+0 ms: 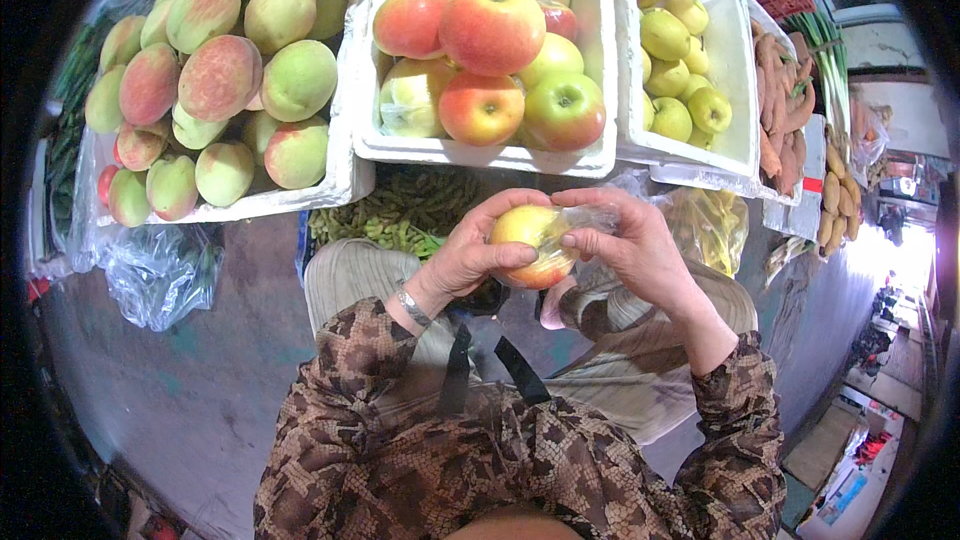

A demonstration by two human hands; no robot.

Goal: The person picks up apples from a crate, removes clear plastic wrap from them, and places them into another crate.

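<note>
Between my two hands is a yellow-red apple (523, 226), partly covered by clear plastic film (562, 229). My left hand (480, 247) grips the apple's left side, its thumb across the front. With my right hand (626, 240) I pinch the gathered film at the apple's right side, thumb and fingers together. The apple is above my lap, in front of a white foam box (484, 154) of large red and green apples (491, 30). Some apples in that box also carry clear film. My fingertips behind the apple are partly hidden.
Peaches (220, 77) fill a foam box at left; yellow-green pears (666, 35) sit in another at right. Sweet potatoes (780, 105) and potatoes (840, 191) lie farther right. Green pods (367, 217) lie below the boxes. Plastic bags (161, 270) hang at left; a yellowish bag (709, 229) is at right.
</note>
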